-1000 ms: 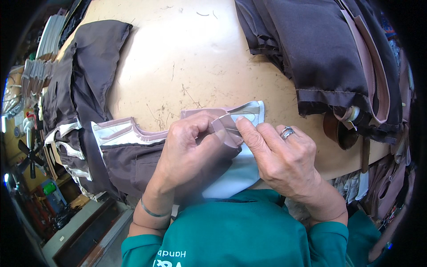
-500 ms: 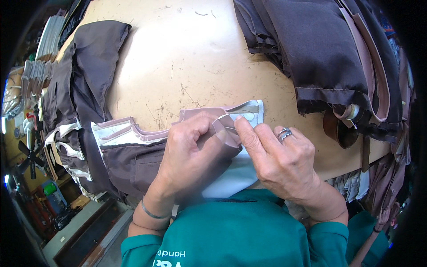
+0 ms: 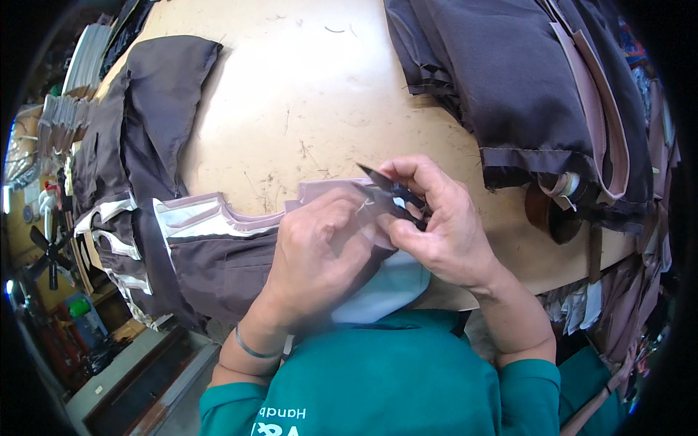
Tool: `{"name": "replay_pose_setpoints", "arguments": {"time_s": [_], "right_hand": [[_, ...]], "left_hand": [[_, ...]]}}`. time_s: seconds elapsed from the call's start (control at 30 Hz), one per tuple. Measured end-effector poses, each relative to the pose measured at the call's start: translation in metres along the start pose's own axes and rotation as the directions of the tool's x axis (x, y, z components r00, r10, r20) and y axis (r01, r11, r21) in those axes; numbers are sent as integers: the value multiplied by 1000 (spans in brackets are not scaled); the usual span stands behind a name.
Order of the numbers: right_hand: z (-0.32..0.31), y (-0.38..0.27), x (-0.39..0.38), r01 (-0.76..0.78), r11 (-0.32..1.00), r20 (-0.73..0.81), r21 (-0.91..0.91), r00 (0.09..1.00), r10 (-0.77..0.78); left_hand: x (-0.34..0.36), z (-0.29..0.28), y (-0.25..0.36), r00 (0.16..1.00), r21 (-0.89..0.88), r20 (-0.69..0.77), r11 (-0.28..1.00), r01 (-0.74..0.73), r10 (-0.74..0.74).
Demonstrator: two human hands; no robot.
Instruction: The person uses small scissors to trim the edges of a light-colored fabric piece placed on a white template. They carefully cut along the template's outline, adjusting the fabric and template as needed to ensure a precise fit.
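My left hand (image 3: 316, 243) is closed on the mauve trim (image 3: 313, 190) of a sewn piece, pinching it between thumb and fingers. This piece has dark brown lining (image 3: 218, 269) and white backing (image 3: 389, 287), and reaches from the left side to in front of my body. A short pale loop, maybe thread, shows at my left fingertips. My right hand (image 3: 451, 229) is wrapped round small black thread snips (image 3: 398, 192). Their pointed blade angles up and left, just right of the left fingers. Blur hides the exact spot where the hands meet.
On the tan table (image 3: 291, 109), loose thread bits are scattered. A thick pile of dark brown fabric pieces (image 3: 531, 94) lies at the right, with a brown roll (image 3: 549, 211) below it. More dark fabric (image 3: 156, 109) is at the left. A drawer (image 3: 138, 385) stands at lower left.
My right hand has turned and drawn back slightly, and black snips now show in it. The white corner with its round mark beyond the left hand is no longer seen. My left hand keeps its pinch.
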State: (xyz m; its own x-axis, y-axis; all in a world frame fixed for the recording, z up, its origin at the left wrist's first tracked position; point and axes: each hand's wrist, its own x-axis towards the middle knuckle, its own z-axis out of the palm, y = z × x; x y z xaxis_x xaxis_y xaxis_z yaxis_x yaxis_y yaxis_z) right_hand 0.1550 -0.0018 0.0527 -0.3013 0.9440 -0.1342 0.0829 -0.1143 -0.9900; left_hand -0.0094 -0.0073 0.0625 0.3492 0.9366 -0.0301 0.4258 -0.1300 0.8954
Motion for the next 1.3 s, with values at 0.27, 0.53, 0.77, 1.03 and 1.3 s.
{"name": "replay_pose_setpoints", "arguments": {"time_s": [0.27,0.53,0.77,1.03,1.3], "right_hand": [[21,4,0,15,997,-65,81,998,-10],[21,5,3,-10,999,-111,40,994,14],[2,10,3,-43,998,-51,-48,998,40],[-11,-13,-29,311,377,172,-872,918,-358],[-10,-3,-24,317,284,199,-905,905,-377]], "left_hand": [[-10,1,-2,984,151,-161,984,98,-74],[0,-11,-2,974,-177,61,958,224,-217],[4,-9,-11,957,-300,121,909,289,-264],[6,-5,-8,937,-347,141,870,349,-319],[7,-1,-20,988,-240,61,958,156,-145]]}}
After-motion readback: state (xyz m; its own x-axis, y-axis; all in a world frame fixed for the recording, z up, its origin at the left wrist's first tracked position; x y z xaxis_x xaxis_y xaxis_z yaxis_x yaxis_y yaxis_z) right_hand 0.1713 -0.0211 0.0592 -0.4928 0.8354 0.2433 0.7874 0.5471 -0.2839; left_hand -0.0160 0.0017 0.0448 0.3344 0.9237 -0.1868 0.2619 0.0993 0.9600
